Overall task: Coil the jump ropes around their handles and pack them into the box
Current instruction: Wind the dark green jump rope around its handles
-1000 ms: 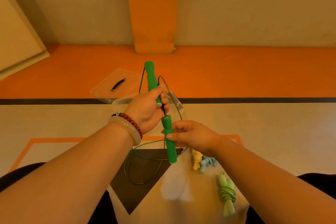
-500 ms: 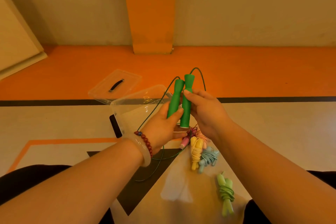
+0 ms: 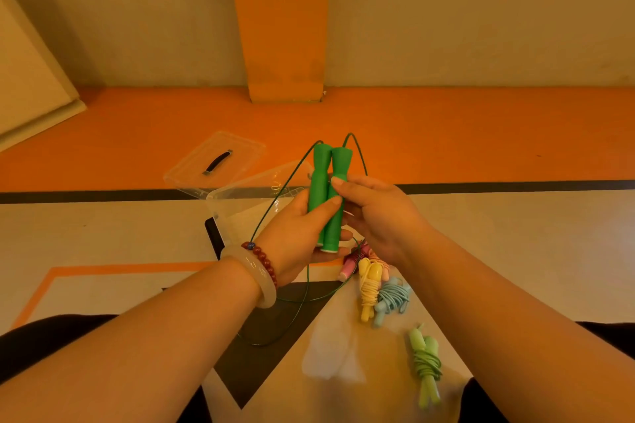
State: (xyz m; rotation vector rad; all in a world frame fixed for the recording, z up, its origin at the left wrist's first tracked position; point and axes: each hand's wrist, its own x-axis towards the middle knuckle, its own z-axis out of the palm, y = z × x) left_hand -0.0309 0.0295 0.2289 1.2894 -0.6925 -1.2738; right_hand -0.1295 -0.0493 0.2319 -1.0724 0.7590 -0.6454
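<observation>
Left hand [image 3: 295, 237] and right hand [image 3: 381, 216] both grip the two green handles [image 3: 326, 189], held upright and side by side, seen in front of the open clear box [image 3: 220, 213]. The green cord [image 3: 302, 302] arches from the handle tops and hangs uncoiled, its loop reaching the floor [image 3: 103, 233]. Coiled on the floor, right of the cord: pink rope [image 3: 348, 266] (partly hidden by the right hand), yellow rope [image 3: 367, 285] and blue rope [image 3: 391, 295] clustered together; light-green rope [image 3: 426, 361] lies nearer, apart. The lid [image 3: 192, 172] lies just beyond the box.
</observation>
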